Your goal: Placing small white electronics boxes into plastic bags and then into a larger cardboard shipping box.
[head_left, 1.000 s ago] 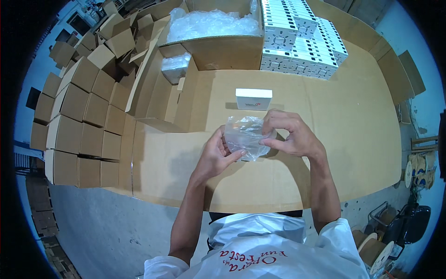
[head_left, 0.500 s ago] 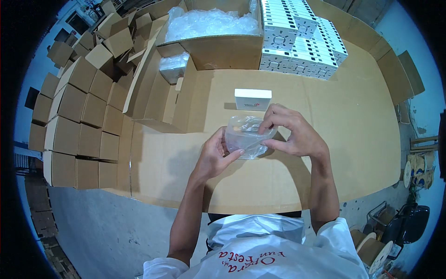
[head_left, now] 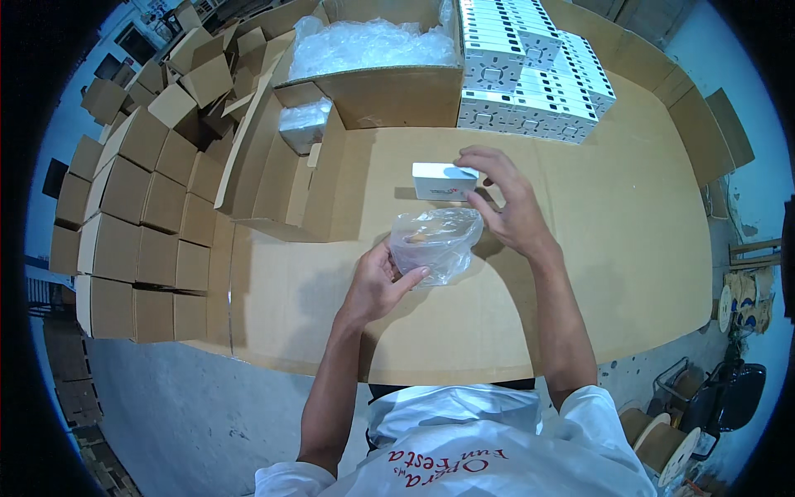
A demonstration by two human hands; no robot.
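Fingers [head_left: 411,280] of the left hand [head_left: 377,286] pinched on the clear bag [head_left: 436,240], thumb on top, holding it just above the bench [head_left: 629,248]; something small and pale sits inside, too blurred to name. Right hand [head_left: 509,207] has let go of the bag: a second ago both hands gripped it together, now the right is lifted away, fingers spread and empty, hovering over the small white box [head_left: 444,180] that lies on the bench just beyond the bag. Fingertips near the box's right end, contact not certain. Reading: bag work with two hands looks finished, and the box is the right hand's next concern. Box itself has not shifted between frames; bag has drifted slightly toward the left hand. Around: open carton of plastic wrap [head_left: 373,50] at the far edge, stacked white boxes [head_left: 530,74] beside it on the right, flat brown cartons [head_left: 141,199] piled to the left.
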